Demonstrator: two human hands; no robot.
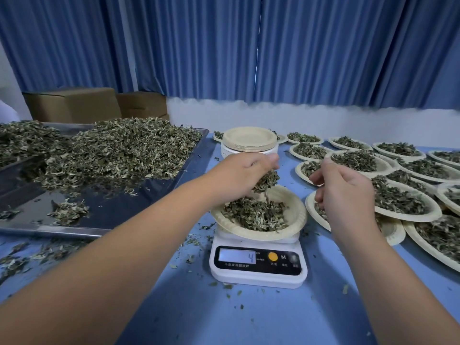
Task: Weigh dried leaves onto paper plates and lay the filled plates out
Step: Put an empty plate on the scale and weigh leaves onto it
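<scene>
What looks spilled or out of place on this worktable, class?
Dried leaf bits lie scattered on the blue table, around the scale and in front of the tray. They are outside any plate and seem to have spilled during weighing.

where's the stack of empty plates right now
Head view, centre: the stack of empty paper plates sits atop a white tub just beyond the left hand, between the metal tray and the filled plates.

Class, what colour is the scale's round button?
Orange: the button on the scale, head view.
</scene>
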